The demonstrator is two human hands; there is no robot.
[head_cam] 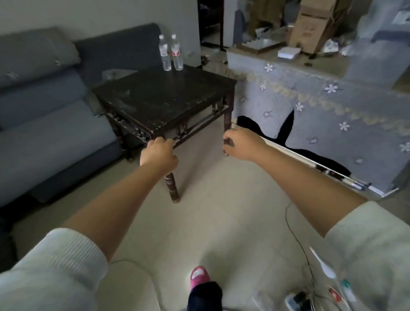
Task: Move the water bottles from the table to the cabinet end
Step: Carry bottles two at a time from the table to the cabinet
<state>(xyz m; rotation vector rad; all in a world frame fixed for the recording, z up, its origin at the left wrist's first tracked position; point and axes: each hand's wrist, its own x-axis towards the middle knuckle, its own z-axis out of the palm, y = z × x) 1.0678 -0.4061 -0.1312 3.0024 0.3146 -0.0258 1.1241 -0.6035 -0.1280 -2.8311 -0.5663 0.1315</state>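
The two clear plastic water bottles with white caps and red-and-white labels (171, 53) stood upright and just beside each other at the far corner of the dark, worn wooden counter (165, 98), well apart from both hands. The chief risk, as I judged it, was that any tug or jolt on the counter's near edge would rock the tall, narrow bottles and tip them off that far corner, toward the grey sofa (35, 114) or the floor. A cable (297, 240) trailed across the pale floor by the person's feet and could catch a step.

The left hand (158, 154) was at the near corner with its fingers curled over the counter's edge, apparently gripping it. The right hand (239, 143) was beside the near right leg, fingers loosely curled; whether they held the leg could not be told.
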